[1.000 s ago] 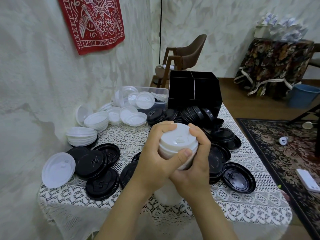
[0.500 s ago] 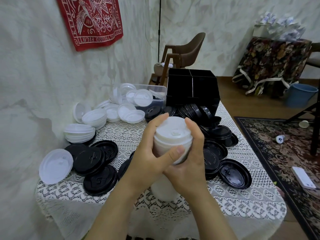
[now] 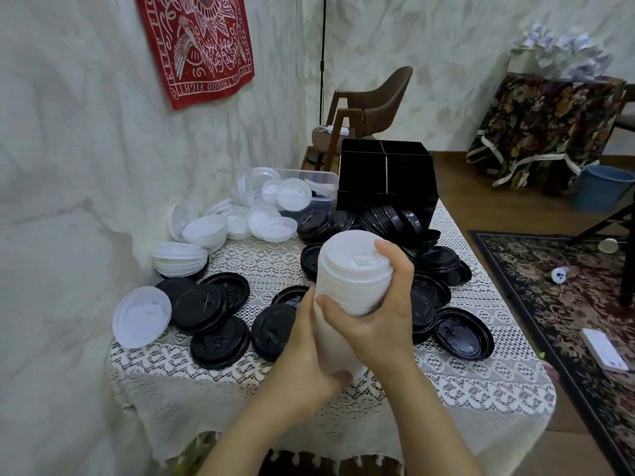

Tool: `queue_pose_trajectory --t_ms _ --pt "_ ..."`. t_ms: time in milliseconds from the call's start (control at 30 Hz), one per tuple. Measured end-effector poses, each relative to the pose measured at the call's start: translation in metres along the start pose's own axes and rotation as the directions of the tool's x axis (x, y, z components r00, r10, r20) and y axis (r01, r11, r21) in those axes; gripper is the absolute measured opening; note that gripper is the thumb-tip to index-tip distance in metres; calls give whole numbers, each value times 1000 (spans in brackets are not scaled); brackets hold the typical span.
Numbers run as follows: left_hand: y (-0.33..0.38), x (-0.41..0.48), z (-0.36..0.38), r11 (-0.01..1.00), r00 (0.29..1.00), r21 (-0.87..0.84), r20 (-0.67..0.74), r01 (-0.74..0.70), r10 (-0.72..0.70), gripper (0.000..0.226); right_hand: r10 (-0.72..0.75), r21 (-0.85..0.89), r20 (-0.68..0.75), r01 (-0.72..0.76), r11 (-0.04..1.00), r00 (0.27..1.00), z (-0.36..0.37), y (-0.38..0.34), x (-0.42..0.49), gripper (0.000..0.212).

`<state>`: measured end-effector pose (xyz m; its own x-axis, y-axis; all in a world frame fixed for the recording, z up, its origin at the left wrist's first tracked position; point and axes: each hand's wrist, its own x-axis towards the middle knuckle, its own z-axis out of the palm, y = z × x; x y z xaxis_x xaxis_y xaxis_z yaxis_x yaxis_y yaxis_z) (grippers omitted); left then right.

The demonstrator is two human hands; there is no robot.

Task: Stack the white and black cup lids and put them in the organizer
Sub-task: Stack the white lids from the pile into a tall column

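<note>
I hold a tall stack of white lids (image 3: 350,273) above the table's middle, tilted away from me. My right hand (image 3: 381,310) wraps its upper half, thumb in front. My left hand (image 3: 309,341) grips the lower part and the base. The black organizer (image 3: 386,176) stands at the table's far end, with a row of black lids (image 3: 388,218) lying at its foot. Loose black lids (image 3: 213,317) lie around my hands. More white lids (image 3: 206,231) are piled at the far left, and one single white lid (image 3: 141,316) lies at the left edge.
A lace cloth covers the small table (image 3: 446,379), which stands against the wall on the left. A clear plastic tub (image 3: 309,183) holding white lids sits beside the organizer. A chair (image 3: 371,108) stands behind the table. A patterned rug (image 3: 567,304) lies on the floor to the right.
My left hand has slid from the top of the stack down to its lower part. The stack now shows taller and sits a little higher and further forward.
</note>
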<state>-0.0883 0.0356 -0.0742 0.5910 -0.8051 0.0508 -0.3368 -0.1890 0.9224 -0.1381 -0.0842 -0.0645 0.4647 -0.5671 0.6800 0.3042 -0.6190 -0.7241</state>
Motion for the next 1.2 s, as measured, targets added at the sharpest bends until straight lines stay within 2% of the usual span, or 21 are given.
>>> queue_pose_trajectory --t_ms 100,267,500,800,1033,1200 --pt "-8 3 11 998 998 55 -64 -20 24 116 0 0 -8 0 1000 1000 -2 -2 -1 83" --pt "-17 4 19 982 993 184 -110 52 -32 131 -8 -7 -17 8 1000 1000 -4 -4 -1 83" --pt "-16 4 20 981 985 182 -172 60 -28 129 -25 -9 1 25 1000 1000 -6 -9 0 84" --pt "-6 2 19 992 977 125 -207 -26 52 118 -74 2 9 74 997 997 -14 -24 8 86" --pt "8 14 24 983 970 160 -205 -94 127 127 -151 -15 -16 151 988 988 -28 -35 28 81" --pt "23 39 39 976 973 138 -136 -168 187 124 -142 -61 -39 139 988 989 -53 -28 45 76"
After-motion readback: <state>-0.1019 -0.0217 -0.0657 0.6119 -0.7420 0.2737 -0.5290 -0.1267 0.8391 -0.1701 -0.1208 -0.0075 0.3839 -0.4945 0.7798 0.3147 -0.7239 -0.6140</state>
